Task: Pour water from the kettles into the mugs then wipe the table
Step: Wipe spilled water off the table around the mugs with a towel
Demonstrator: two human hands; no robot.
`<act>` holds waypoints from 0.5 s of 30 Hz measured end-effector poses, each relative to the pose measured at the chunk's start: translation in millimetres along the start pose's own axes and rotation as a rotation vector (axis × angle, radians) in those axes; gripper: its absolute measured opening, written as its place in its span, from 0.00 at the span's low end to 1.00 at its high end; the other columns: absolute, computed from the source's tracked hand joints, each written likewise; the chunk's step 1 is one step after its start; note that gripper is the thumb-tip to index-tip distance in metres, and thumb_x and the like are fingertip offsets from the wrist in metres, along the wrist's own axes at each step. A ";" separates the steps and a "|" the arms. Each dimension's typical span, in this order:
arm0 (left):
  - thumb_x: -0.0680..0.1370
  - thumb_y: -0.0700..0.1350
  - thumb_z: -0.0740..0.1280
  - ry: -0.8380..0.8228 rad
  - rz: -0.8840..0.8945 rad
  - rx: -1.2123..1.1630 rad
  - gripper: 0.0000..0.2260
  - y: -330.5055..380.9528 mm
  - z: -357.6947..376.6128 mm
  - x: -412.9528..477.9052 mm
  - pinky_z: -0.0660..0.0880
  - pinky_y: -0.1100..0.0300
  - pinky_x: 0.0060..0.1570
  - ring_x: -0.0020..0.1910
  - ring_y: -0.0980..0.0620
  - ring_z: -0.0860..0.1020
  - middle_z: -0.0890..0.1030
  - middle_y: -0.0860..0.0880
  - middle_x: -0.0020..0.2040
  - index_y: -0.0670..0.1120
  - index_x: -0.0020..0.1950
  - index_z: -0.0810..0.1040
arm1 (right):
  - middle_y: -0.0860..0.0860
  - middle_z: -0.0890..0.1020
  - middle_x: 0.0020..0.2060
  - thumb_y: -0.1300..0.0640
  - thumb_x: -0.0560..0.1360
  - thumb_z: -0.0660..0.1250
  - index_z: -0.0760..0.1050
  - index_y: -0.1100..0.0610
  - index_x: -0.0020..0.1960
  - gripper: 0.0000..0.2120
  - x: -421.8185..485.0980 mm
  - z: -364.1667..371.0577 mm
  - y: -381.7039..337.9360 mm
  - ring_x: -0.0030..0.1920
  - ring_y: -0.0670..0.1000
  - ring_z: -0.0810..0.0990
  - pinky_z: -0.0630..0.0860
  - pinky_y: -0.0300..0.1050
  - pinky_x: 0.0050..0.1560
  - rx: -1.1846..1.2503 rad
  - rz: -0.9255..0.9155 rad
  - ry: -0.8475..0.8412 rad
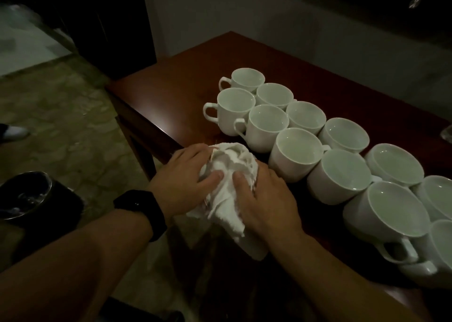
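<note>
A crumpled white cloth (225, 174) lies at the near left edge of the dark red-brown wooden table (176, 89). My left hand (183, 177) grips the cloth from the left, thumb pressed into its folds. My right hand (266, 199) holds it from the right, thumb on top. Several white mugs (296, 150) stand in two rows running from the table's middle to the lower right, handles mostly toward me. A dark kettle with a shiny metal rim (27, 194) stands open at the lower left, off the table.
A black watch (144, 209) sits on my left wrist. Patterned stone floor (61, 116) lies left of the table. A shoe (14, 132) shows at the far left edge. A pale wall runs behind the table, and something glassy (446, 133) sits at the right edge.
</note>
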State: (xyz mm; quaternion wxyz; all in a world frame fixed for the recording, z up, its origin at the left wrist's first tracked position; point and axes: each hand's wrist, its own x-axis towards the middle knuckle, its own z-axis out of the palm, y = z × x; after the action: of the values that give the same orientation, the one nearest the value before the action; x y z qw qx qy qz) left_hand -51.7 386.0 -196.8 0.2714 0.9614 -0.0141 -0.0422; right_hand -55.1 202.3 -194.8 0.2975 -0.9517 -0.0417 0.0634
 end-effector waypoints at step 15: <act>0.82 0.57 0.54 -0.049 -0.010 0.387 0.29 12.2 15.1 5.2 0.54 0.48 0.79 0.82 0.48 0.55 0.57 0.50 0.83 0.52 0.82 0.51 | 0.58 0.35 0.81 0.34 0.76 0.65 0.30 0.52 0.81 0.53 -15.2 11.3 -31.2 0.82 0.61 0.36 0.43 0.62 0.80 -0.420 -0.187 -0.173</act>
State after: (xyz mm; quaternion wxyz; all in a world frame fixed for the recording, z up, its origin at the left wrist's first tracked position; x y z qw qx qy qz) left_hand -47.9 367.5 -203.6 0.0807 0.9944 -0.0236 -0.0633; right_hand -73.1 232.5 -184.8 0.0928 -0.9757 -0.1673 0.1066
